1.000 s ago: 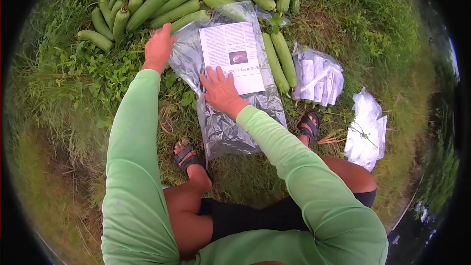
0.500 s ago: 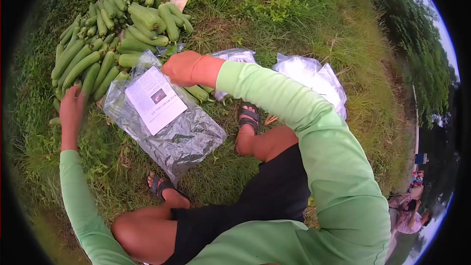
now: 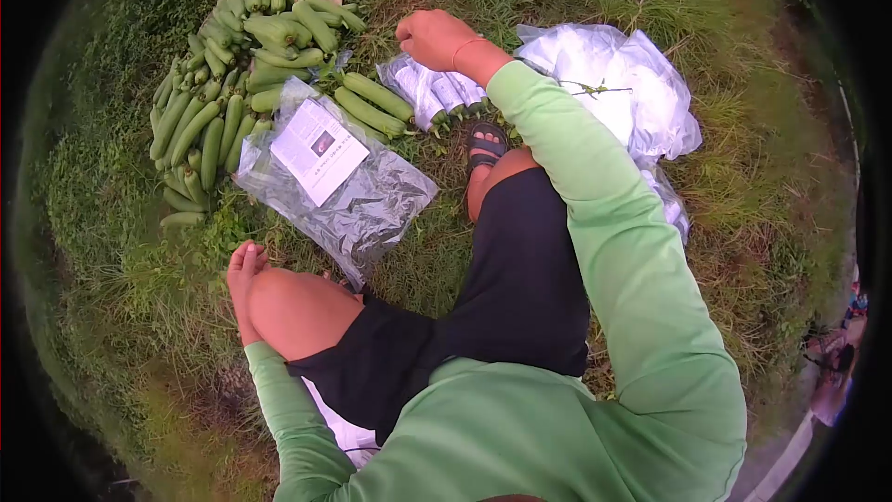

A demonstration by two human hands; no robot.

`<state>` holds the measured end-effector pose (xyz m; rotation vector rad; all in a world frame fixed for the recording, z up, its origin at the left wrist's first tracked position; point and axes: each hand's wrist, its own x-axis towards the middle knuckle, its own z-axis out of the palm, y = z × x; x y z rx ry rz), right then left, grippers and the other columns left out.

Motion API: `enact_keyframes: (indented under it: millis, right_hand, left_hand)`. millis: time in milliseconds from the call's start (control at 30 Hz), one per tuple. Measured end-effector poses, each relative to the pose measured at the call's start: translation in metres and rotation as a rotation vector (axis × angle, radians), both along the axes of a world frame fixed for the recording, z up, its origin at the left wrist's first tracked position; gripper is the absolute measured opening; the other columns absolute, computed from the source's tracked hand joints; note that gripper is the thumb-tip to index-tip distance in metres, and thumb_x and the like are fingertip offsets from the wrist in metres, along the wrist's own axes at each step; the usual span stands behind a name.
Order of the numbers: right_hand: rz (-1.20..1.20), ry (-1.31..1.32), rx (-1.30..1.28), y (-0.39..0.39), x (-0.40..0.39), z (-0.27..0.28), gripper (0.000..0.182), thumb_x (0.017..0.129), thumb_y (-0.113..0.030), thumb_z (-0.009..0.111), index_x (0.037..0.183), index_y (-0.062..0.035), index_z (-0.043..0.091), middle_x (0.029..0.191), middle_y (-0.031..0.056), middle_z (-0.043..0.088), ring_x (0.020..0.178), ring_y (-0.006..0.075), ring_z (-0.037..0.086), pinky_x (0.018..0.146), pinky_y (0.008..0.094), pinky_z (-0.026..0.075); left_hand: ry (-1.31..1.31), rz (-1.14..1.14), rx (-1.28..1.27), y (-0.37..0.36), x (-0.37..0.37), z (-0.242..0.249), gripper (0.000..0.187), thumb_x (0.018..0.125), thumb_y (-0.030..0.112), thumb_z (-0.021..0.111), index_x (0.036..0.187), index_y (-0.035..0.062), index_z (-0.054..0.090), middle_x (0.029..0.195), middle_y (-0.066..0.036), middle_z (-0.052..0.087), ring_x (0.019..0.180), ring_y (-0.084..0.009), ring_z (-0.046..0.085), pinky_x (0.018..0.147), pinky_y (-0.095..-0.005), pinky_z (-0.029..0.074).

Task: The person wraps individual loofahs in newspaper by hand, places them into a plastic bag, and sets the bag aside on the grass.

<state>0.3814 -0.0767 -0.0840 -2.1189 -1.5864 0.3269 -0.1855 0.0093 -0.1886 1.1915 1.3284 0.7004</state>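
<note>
My right hand, fingers bent together and tips partly hidden, hovers above a bundle of paper-wrapped green gourds in clear plastic. Whether anything is in it cannot be seen. Beside my bent left knee is my left hand, fingers curled, nothing visible in them. Between the feet and the pile lies a clear plastic bag with a printed paper sheet on it. A few loose green gourds rest right of the bag. The large gourd pile spreads to the upper left.
White, plastic-covered bundles sit at the right, with a leafy twig across them. My sandalled foot stands close to the wrapped gourds. Grass surrounds everything. Part of a person shows at the far right edge.
My left hand has drawn back from the gourd pile to my knee. My right hand has moved from the bag toward the wrapped gourds. A twig now shows over the white bundles.
</note>
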Motion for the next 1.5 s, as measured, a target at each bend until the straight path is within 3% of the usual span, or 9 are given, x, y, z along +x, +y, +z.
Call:
enact_keyframes:
  millis: [33, 133, 400, 667, 767, 867, 1133, 1367, 1500]
  right_hand:
    - [0.046, 0.005, -0.008, -0.008, -0.008, 0.008, 0.026, 0.092, -0.020, 0.063, 0.113, -0.0103, 0.076, 0.113, 0.0174, 0.074, 0.106, 0.0388, 0.070, 0.095, 0.0482, 0.055]
    - [0.164, -0.043, -0.013, -0.011, -0.027, 0.007, 0.027, 0.092, -0.020, 0.059, 0.111, -0.0104, 0.076, 0.111, 0.0187, 0.074, 0.105, 0.0397, 0.070, 0.093, 0.0494, 0.055]
    - [0.308, -0.160, -0.017, -0.033, -0.042, 0.004, 0.021, 0.087, -0.018, 0.062, 0.101, -0.0107, 0.075, 0.096, 0.0188, 0.074, 0.094, 0.0419, 0.071, 0.083, 0.0526, 0.056]
    - [0.214, -0.198, 0.084, -0.046, -0.016, -0.005, 0.020, 0.088, -0.013, 0.061, 0.102, -0.0095, 0.076, 0.103, 0.0182, 0.075, 0.100, 0.0412, 0.071, 0.085, 0.0496, 0.058]
    - [0.276, -0.196, 0.003, -0.049, -0.033, 0.002, 0.020, 0.087, -0.012, 0.062, 0.101, -0.0089, 0.076, 0.105, 0.0188, 0.075, 0.101, 0.0410, 0.071, 0.085, 0.0495, 0.058]
    - [0.345, -0.247, -0.041, -0.047, -0.034, -0.004, 0.020, 0.088, -0.019, 0.063, 0.100, -0.0064, 0.073, 0.099, 0.0205, 0.074, 0.096, 0.0419, 0.070, 0.083, 0.0517, 0.056]
    - [0.420, -0.314, -0.150, -0.042, -0.041, -0.013, 0.020, 0.085, -0.019, 0.066, 0.095, -0.0038, 0.074, 0.099, 0.0219, 0.073, 0.095, 0.0424, 0.069, 0.085, 0.0502, 0.055]
    - [0.410, -0.296, -0.253, -0.049, -0.037, -0.012, 0.025, 0.086, -0.022, 0.067, 0.102, -0.0045, 0.076, 0.102, 0.0213, 0.074, 0.099, 0.0403, 0.070, 0.089, 0.0477, 0.055]
    - [0.399, -0.279, -0.306, -0.055, -0.015, -0.025, 0.028, 0.087, -0.025, 0.069, 0.105, -0.0047, 0.076, 0.107, 0.0205, 0.074, 0.102, 0.0390, 0.070, 0.093, 0.0460, 0.055]
  left_hand:
    - [-0.097, 0.005, -0.009, -0.009, -0.005, -0.019, 0.030, 0.104, 0.028, 0.067, 0.127, 0.0085, 0.065, 0.102, -0.003, 0.073, 0.085, -0.0128, 0.069, 0.073, -0.0280, 0.057]
    - [-0.237, 0.123, -0.064, -0.050, -0.004, -0.007, 0.034, 0.106, 0.032, 0.063, 0.128, 0.0064, 0.064, 0.100, -0.004, 0.072, 0.083, -0.0141, 0.069, 0.074, -0.0290, 0.057]
    - [-0.254, 0.068, -0.094, -0.090, 0.005, 0.036, 0.040, 0.108, 0.036, 0.055, 0.129, 0.0022, 0.063, 0.096, -0.007, 0.071, 0.083, -0.0165, 0.068, 0.078, -0.0307, 0.056]
    - [-0.142, -0.129, -0.151, -0.124, 0.046, 0.136, 0.048, 0.110, 0.041, 0.049, 0.129, -0.0015, 0.061, 0.091, -0.010, 0.069, 0.081, -0.0182, 0.066, 0.080, -0.0316, 0.056]
    - [-0.398, -0.154, -0.248, -0.126, 0.011, 0.134, 0.050, 0.109, 0.045, 0.050, 0.123, -0.0013, 0.063, 0.086, -0.008, 0.068, 0.077, -0.0178, 0.065, 0.076, -0.0305, 0.054]
    - [-0.408, 0.016, -0.128, -0.160, 0.022, 0.159, 0.048, 0.108, 0.045, 0.051, 0.114, -0.0010, 0.065, 0.083, -0.007, 0.068, 0.076, -0.0179, 0.066, 0.074, -0.0298, 0.055]
    - [-0.378, -0.079, -0.001, -0.160, 0.014, 0.195, 0.040, 0.108, 0.040, 0.053, 0.103, 0.0035, 0.066, 0.078, -0.008, 0.069, 0.081, -0.0193, 0.069, 0.077, -0.0307, 0.056]
    - [-0.311, 0.050, -0.038, -0.117, -0.005, 0.169, 0.033, 0.105, 0.035, 0.058, 0.107, 0.0034, 0.067, 0.083, -0.008, 0.070, 0.079, -0.0167, 0.068, 0.076, -0.0295, 0.055]
    - [-0.274, 0.115, -0.112, -0.067, -0.053, 0.089, 0.031, 0.105, 0.034, 0.060, 0.110, 0.0040, 0.066, 0.082, -0.007, 0.069, 0.076, -0.0163, 0.068, 0.070, -0.0301, 0.055]
